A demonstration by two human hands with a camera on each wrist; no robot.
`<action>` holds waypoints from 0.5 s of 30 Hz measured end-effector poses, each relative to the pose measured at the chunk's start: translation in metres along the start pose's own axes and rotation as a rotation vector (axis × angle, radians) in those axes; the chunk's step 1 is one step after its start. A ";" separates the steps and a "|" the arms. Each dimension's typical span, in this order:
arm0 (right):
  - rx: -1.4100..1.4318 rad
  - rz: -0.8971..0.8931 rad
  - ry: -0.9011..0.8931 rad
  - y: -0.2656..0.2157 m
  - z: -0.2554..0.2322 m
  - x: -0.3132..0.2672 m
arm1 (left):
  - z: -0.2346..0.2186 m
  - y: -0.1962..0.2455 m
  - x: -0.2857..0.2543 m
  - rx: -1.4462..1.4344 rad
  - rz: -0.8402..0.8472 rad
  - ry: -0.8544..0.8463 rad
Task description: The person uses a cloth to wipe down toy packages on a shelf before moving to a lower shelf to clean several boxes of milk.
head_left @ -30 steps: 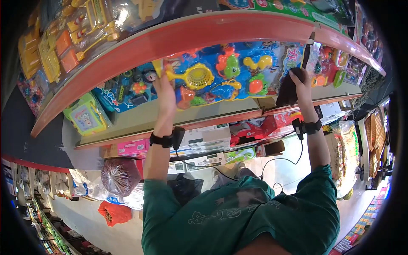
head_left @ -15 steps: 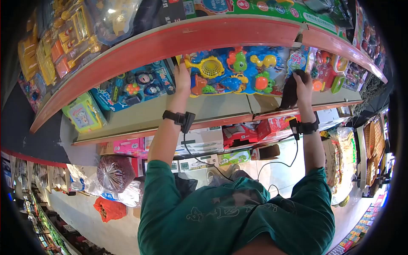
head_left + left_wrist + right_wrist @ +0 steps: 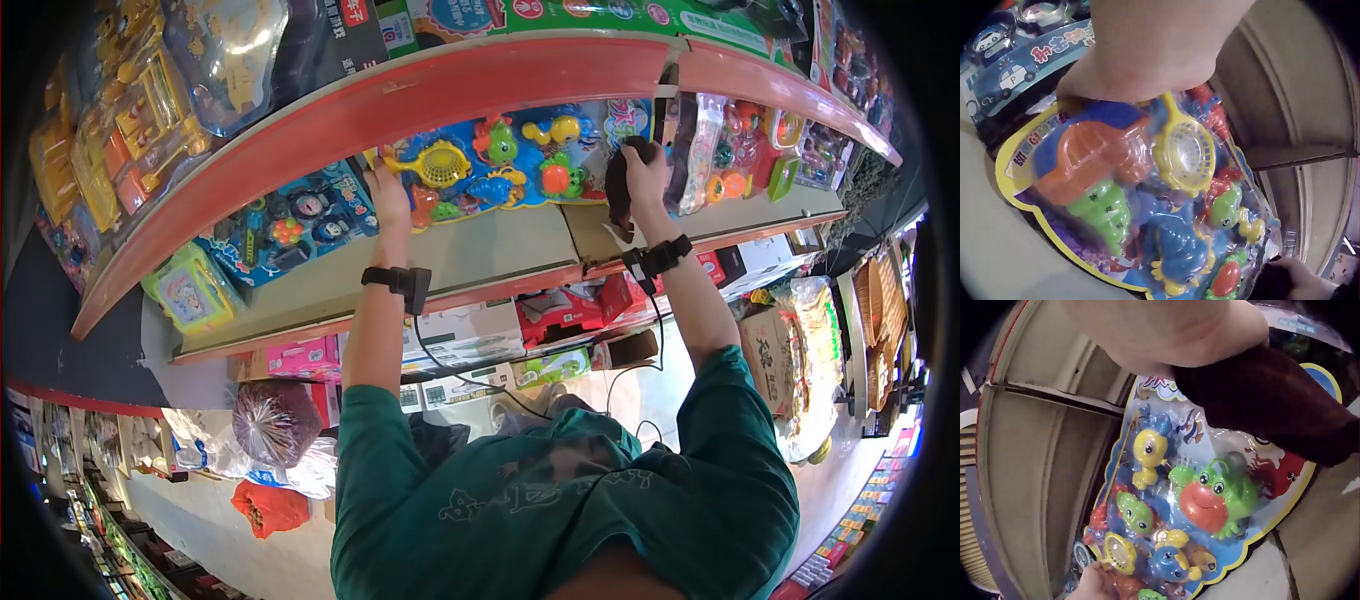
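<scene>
Blister-packed sea-animal toy card (image 3: 515,165) over the lower shelf board (image 3: 470,250), behind the red shelf lip (image 3: 400,95). The left hand (image 3: 393,205) grips one end; the right hand (image 3: 645,180) clasps a dark cloth (image 3: 618,195) against the other (whether its fingers also pinch card cannot be told), a spacing that suits steadying so broad a pack.

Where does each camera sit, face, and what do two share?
Head: on head, facing forward, down at the long beige shelf; left hand, right hand, green shirt show.
Left wrist: facing right across the blue, yellow-edged toy card; left hand near, right hand far.
Right wrist: facing left across it; right hand on dark brown cloth, left hand far.
Both wrists share the yellow plastic strainer.
</scene>
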State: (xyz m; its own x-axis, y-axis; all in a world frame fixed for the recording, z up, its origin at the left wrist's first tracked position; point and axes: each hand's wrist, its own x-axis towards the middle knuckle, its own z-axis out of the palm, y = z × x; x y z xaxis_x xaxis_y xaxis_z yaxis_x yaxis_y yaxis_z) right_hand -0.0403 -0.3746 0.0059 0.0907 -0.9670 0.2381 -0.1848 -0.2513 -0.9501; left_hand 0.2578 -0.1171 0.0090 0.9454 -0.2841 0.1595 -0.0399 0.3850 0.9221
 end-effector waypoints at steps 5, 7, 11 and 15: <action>-0.033 -0.004 0.077 -0.005 0.023 0.007 | 0.005 -0.008 0.005 0.205 0.058 0.104; -0.065 0.028 0.099 -0.009 0.029 0.010 | 0.008 -0.007 0.004 0.348 0.039 0.164; -0.043 0.108 0.110 -0.015 0.033 0.018 | 0.033 0.015 -0.009 0.449 0.009 0.243; -0.056 0.090 0.121 -0.013 0.038 0.026 | 0.039 0.010 0.000 0.495 0.124 0.236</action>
State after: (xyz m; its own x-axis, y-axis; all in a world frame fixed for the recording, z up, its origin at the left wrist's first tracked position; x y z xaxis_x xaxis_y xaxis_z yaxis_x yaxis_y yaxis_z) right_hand 0.0017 -0.3946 0.0167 -0.0468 -0.9828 0.1786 -0.2411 -0.1624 -0.9568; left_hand 0.2444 -0.1471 0.0322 0.9684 -0.0364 0.2467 -0.2487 -0.0713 0.9659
